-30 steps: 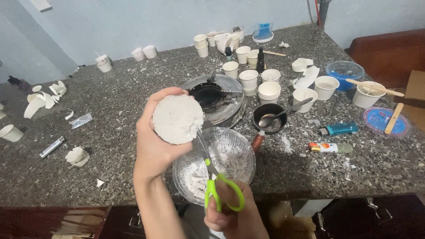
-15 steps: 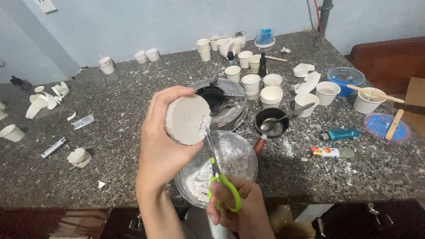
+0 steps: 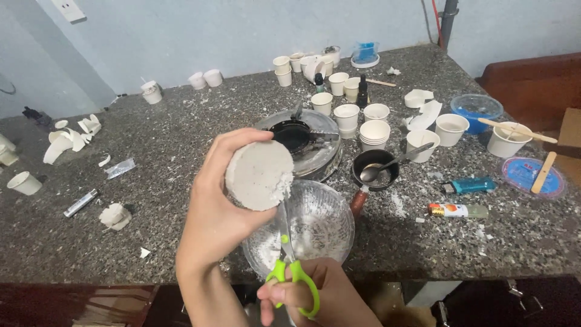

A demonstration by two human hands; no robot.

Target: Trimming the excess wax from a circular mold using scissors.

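Note:
My left hand [image 3: 213,212] grips a round white wax-like block [image 3: 259,175] and holds it above a clear glass bowl [image 3: 327,213] dusted with white shavings. My right hand [image 3: 315,300] holds green-handled scissors [image 3: 295,280] by the loops, at the counter's near edge. The scissor blades point up and touch the block's lower right rim, which looks chipped and rough. Both hands are directly over the bowl.
Beyond the bowl on the speckled stone counter [image 3: 169,151] stands a small round burner [image 3: 302,138], then a little black pan with a spoon [image 3: 376,171]. Several white paper cups [image 3: 374,130] cluster behind. Two lighters [image 3: 469,184] lie right, cup scraps [image 3: 66,140] left.
The left hand has turned the block slightly and lowered it toward the bowl. The scissors have shifted a little right, with the blades staying against the block's lower edge.

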